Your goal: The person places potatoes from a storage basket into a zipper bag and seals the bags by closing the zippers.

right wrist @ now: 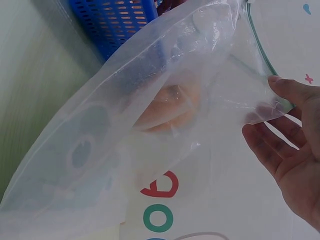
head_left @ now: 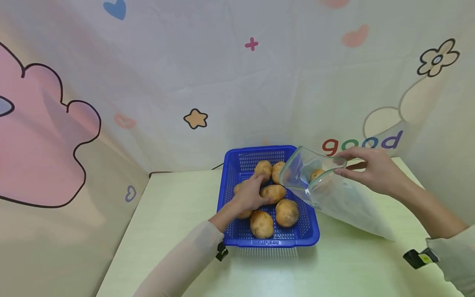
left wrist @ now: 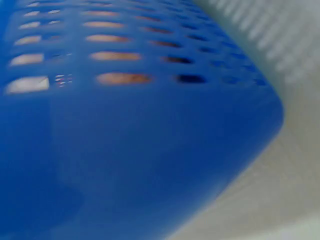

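Note:
In the head view my left hand (head_left: pixel 249 194) is inside a blue plastic basket (head_left: pixel 314 231), its thumb and fingers around the left end of a potato (head_left: pixel 274 193). Other potatoes lie about it, among them a large one (head_left: pixel 287 213) and another near the front (head_left: pixel 261 225). To the right, my right hand (head_left: pixel 365 169) pinches the rim of a clear zip bag (head_left: pixel 349 206), whose mouth gapes toward the basket. One potato (head_left: pixel 316 174) shows inside the bag. From the right wrist, the potato (right wrist: pixel 172 102) appears through the plastic.
The basket stands on a pale green table (head_left: pixel 174 210) near its back edge. A printed cloth (head_left: pixel 230 82) hangs behind and at the sides. In the left wrist view the blurred basket wall (left wrist: pixel 150 145) fills most of the picture.

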